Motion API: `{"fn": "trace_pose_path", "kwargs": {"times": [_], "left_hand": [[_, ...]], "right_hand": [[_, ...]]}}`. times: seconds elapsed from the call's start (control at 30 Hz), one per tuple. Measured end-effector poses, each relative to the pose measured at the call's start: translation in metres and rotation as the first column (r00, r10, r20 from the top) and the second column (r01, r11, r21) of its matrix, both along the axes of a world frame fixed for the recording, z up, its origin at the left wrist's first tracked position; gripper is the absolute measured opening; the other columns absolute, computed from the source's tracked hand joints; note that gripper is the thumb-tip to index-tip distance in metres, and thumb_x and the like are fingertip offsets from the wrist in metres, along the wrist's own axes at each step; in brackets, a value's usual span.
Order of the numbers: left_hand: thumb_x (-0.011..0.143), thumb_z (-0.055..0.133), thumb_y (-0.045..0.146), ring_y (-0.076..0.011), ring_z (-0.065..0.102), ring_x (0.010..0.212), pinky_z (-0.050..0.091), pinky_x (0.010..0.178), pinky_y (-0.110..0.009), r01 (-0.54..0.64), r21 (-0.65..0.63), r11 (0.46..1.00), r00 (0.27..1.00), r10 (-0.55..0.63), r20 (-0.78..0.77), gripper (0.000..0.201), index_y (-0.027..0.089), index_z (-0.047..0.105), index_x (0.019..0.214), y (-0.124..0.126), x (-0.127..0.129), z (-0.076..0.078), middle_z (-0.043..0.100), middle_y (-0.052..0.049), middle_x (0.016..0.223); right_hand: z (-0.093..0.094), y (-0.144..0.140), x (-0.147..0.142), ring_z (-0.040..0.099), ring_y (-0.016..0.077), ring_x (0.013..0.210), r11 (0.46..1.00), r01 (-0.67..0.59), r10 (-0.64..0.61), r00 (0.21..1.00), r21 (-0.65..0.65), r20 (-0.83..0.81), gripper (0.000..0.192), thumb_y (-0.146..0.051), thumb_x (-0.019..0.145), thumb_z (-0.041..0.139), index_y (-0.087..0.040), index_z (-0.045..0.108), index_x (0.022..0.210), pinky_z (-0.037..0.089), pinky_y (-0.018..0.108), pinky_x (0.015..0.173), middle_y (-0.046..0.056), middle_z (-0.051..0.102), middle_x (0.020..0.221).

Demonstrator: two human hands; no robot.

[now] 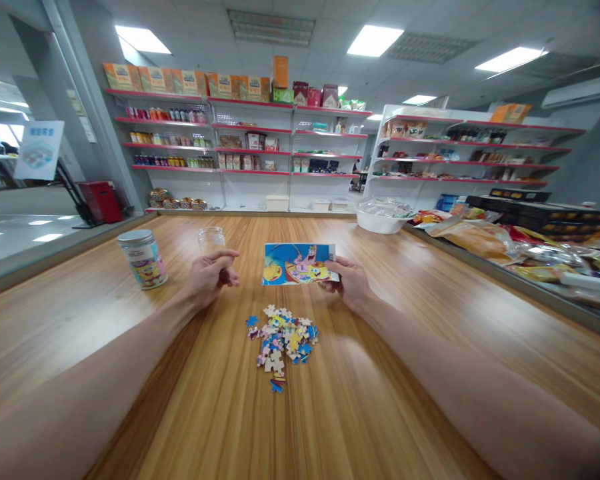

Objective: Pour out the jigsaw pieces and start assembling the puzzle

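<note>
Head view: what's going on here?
A person's right hand holds a picture card above a wooden table. The left hand, with nothing visible in it, is in front of a clear container. Puzzle pieces lie in a heap closer to the person, and a lidded can stands to the left.

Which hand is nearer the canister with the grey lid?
Left. The left hand is just right of the canister; the right hand is much farther right, holding the picture card.
</note>
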State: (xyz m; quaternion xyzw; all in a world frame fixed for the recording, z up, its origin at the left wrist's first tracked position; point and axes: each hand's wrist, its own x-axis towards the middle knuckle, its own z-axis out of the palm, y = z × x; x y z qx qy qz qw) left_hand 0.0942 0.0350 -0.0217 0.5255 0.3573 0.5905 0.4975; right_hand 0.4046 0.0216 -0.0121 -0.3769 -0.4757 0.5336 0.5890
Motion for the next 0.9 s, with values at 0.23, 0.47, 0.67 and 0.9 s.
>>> {"fn": "trace_pose_path", "kwargs": {"times": [0.23,0.47,0.67,0.9], "left_hand": [[0.082,0.066,0.057,-0.0136,0.060,0.043,0.045,0.034,-0.020,0.037,-0.042,0.998,0.994,-0.041,-0.102,0.051,0.020,0.059,0.116,-0.005,0.014,-0.001,0.064,0.001,0.068],[0.078,0.072,0.055,-0.0074,0.047,0.033,0.033,0.028,-0.016,0.032,-0.010,0.999,0.957,-0.033,-0.289,0.044,0.013,0.070,0.091,-0.011,0.025,-0.005,0.062,0.000,0.056],[0.080,0.068,0.055,-0.0085,0.047,0.033,0.033,0.030,-0.017,-0.026,0.064,0.998,0.921,0.049,-0.386,0.043,0.013,0.071,0.085,-0.003,0.022,-0.006,0.061,0.000,0.054],[0.085,0.058,0.059,-0.0151,0.050,0.030,0.030,0.030,-0.021,-0.075,0.033,0.997,0.786,0.079,-0.613,0.046,0.014,0.072,0.083,-0.002,0.020,-0.005,0.057,0.000,0.042]], "right_hand": [[-0.001,0.000,-0.001,0.054,0.0091,0.042,0.999,-0.042,0.041,0.999,0.021,0.009,0.028,-0.035,0.073,0.074,-0.013,0.067,0.088,0.044,0.019,0.034,0.004,0.070,0.069],[-0.008,-0.011,-0.017,0.058,0.0115,0.043,0.993,-0.114,0.108,0.980,0.026,0.168,0.041,-0.047,0.073,0.074,-0.013,0.070,0.096,0.040,0.018,0.031,0.006,0.073,0.076],[-0.010,-0.006,-0.014,0.055,0.0107,0.038,0.997,-0.068,0.052,0.953,0.042,0.299,0.041,-0.052,0.074,0.069,-0.013,0.071,0.089,0.037,0.020,0.031,0.006,0.073,0.071],[-0.010,-0.006,-0.014,0.047,0.0133,0.028,0.993,0.030,-0.094,0.767,0.112,0.634,0.040,-0.051,0.084,0.061,-0.014,0.072,0.094,0.029,0.022,0.032,-0.002,0.053,0.036]]}}
